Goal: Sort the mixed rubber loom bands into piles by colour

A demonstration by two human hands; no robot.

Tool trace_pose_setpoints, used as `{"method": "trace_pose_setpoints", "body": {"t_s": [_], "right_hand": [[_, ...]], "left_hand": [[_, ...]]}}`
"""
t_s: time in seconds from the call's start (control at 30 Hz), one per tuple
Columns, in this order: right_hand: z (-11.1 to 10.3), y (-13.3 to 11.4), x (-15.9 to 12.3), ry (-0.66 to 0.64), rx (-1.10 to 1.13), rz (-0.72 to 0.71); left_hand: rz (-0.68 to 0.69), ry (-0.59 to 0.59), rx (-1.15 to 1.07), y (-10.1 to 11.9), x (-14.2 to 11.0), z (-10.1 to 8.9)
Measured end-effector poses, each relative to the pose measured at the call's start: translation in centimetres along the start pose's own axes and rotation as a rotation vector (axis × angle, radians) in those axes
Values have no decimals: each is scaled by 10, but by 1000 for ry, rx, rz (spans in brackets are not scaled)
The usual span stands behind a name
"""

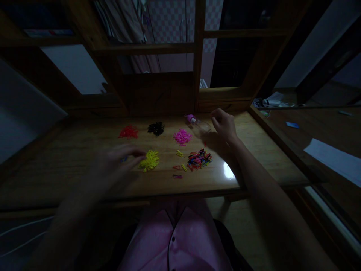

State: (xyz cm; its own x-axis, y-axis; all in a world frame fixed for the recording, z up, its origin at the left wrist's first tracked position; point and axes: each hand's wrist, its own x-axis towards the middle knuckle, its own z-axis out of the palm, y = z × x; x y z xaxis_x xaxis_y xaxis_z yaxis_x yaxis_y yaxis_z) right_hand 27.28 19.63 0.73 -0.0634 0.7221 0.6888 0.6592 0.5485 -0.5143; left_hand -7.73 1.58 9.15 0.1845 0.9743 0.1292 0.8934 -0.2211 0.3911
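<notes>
Small rubber bands lie on the wooden table in colour piles: red [128, 132], black [156, 128], pink [182, 137] and yellow [149, 161]. A mixed-colour pile [199, 159] sits at the right, with several loose bands [179, 153] beside it. My left hand [117, 162] is smeared by motion, its fingertips at the left edge of the yellow pile; a bit of blue [124, 159] shows by its fingers. Beyond the mixed pile, my right hand [224, 123] is closed with fingers curled, just right of a clear bottle; whatever it may hold is hidden.
The clear bottle [201, 125] with a pink top lies on its side near the back. Wooden shelving [160, 48] rises behind the table [93, 175]. White paper [334, 160] and a blue card [292, 125] lie on the surface at right.
</notes>
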Motion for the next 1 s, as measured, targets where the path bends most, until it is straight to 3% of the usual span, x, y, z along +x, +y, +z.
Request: {"method": "trace_pose_setpoints", "body": {"t_s": [0.1, 0.17, 0.23, 0.33, 0.4, 0.57, 0.73, 0.83, 1.0], "right_hand": [[-1, -1, 0, 1, -12, 10], [-2, -2, 1, 7, -18, 13], [-2, -2, 1, 9, -17, 12], [-1, -1, 1, -3, 3, 3], [-1, -1, 1, -6, 20, -4], [-1, -1, 2, 7, 16, -11], [-2, -2, 1, 5, -15, -4], [-2, -2, 1, 8, -21, -9], [-1, -1, 1, 13, -4, -19]], "left_hand": [[173, -218, -63, 23, 1, 33], [244, -297, -81, 32, 2, 51], [263, -260, -48, 36, 4, 63], [240, -97, 65, 38, 13, 71], [264, -68, 101, 39, 23, 72], [408, -195, 49, 49, 47, 69], [427, -253, -28, 50, 48, 70], [404, -245, -63, 33, 48, 64], [239, -206, 75, -22, 56, 32]]}}
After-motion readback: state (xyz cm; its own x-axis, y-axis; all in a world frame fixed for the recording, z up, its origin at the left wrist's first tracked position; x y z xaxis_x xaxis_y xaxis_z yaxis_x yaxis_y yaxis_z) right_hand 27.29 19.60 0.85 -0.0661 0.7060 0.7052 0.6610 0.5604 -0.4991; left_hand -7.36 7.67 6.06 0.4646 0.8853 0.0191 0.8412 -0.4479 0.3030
